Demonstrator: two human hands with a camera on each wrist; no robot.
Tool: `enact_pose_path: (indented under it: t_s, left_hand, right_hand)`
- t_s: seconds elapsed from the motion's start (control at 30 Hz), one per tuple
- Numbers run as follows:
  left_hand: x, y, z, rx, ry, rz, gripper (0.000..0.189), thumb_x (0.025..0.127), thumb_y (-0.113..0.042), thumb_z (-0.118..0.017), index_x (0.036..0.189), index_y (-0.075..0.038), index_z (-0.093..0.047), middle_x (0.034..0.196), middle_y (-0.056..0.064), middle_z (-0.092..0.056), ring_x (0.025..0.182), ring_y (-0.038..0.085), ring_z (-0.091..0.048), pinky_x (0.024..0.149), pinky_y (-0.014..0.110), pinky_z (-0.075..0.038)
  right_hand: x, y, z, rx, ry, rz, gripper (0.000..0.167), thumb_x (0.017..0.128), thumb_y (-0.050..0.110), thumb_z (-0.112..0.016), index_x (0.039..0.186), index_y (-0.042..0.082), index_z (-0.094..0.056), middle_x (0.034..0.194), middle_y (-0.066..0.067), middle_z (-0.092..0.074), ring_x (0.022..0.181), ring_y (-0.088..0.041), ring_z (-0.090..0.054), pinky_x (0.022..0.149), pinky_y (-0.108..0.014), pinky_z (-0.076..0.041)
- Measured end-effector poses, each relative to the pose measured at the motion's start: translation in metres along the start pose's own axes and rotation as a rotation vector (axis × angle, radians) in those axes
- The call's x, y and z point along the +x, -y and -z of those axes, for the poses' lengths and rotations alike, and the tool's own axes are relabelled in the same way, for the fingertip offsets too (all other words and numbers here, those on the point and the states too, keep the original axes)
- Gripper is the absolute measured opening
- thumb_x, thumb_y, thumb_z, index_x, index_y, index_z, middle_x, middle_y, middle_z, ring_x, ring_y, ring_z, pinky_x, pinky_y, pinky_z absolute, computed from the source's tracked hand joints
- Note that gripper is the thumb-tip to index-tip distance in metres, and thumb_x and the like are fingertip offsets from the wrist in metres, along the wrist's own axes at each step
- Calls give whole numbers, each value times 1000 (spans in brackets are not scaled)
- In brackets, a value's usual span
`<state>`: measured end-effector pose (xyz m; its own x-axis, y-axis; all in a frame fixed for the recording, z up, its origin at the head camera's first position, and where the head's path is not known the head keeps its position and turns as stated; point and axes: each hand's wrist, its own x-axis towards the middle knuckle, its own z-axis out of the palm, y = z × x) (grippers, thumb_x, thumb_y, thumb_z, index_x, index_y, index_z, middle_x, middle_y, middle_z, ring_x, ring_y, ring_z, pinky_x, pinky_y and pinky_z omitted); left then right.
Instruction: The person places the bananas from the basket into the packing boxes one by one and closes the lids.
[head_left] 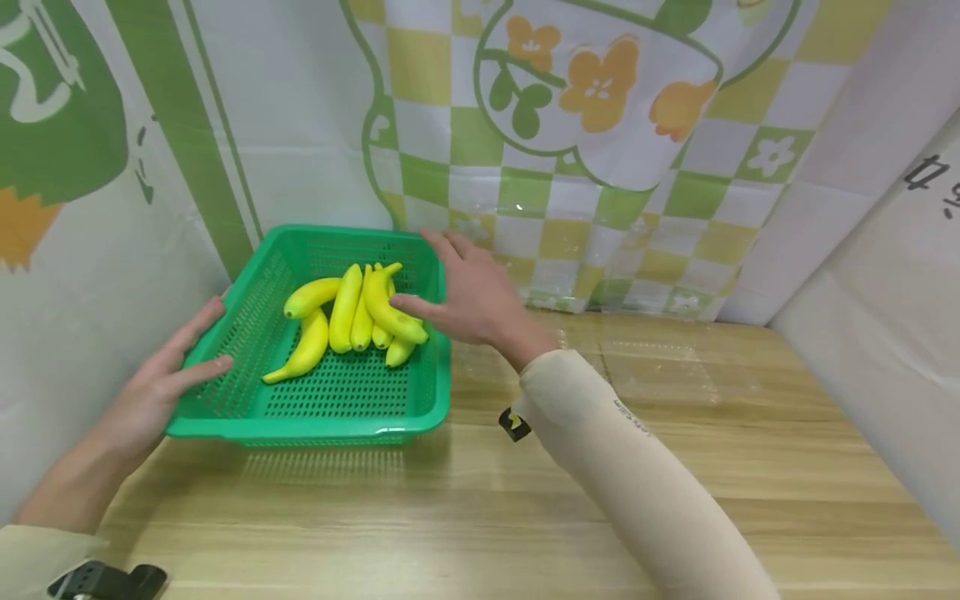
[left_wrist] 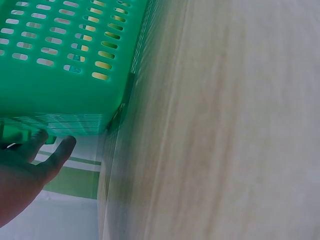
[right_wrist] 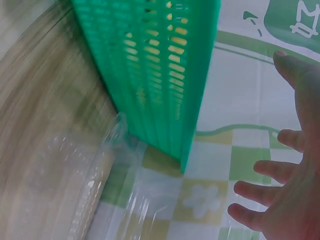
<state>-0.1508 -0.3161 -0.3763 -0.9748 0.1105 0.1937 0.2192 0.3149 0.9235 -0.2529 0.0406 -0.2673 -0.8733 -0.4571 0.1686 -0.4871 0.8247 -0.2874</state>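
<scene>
A green plastic basket (head_left: pixel 315 429) with slotted walls stands at the left of the table. Several yellow bananas (head_left: pixel 347 308) lie inside it, mostly bunched toward the right. My left hand (head_left: pixel 161 379) holds the basket's left side, its thumb over the rim. In the left wrist view, fingers (left_wrist: pixel 60 152) reach along the outer wall. My right hand (head_left: pixel 480 292) hovers at the basket's back right corner, its thumb overlapping the bananas in the head view. Spread, holding nothing, its fingers (right_wrist: pixel 255 195) show apart from the basket wall in the right wrist view.
A clear plastic container (head_left: pixel 660 367) lies on the wooden table (head_left: pixel 525 517), right of the basket. Behind rises a checked, flower-printed sheet (head_left: pixel 540 200). White sheets (head_left: pixel 885 275) close off both sides. A small black object (head_left: pixel 514 423) shows beside the right sleeve.
</scene>
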Motion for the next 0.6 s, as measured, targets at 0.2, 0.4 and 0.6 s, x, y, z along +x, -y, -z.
enact_pose_path:
  t_s: [0.2,0.4,0.6]
  left_hand:
    - [0,2,0,-1,8,-1,70,114,-18,-43,172,-29,-6,174,-30,-1,160,-1,11,127,53,23]
    - [1,2,0,11,8,5,71,114,-18,-44,172,-29,-6,174,-30,0,159,-4,9,129,49,21]
    - [0,0,1,27,10,13,70,114,-17,-44,172,-29,-6,174,-30,1,158,-6,8,130,31,14]
  right_hand:
    - [8,15,-1,7,10,18,96,96,74,-60,171,32,-17,178,-7,-23,161,-35,-31,129,-58,-32]
    - [15,23,-2,13,44,16,95,97,75,-57,172,34,-15,178,-4,-24,161,-33,-33,127,-59,-35]
    - [25,26,-4,31,66,-5,93,97,77,-54,171,35,-15,178,-1,-23,162,-28,-32,128,-55,-35]
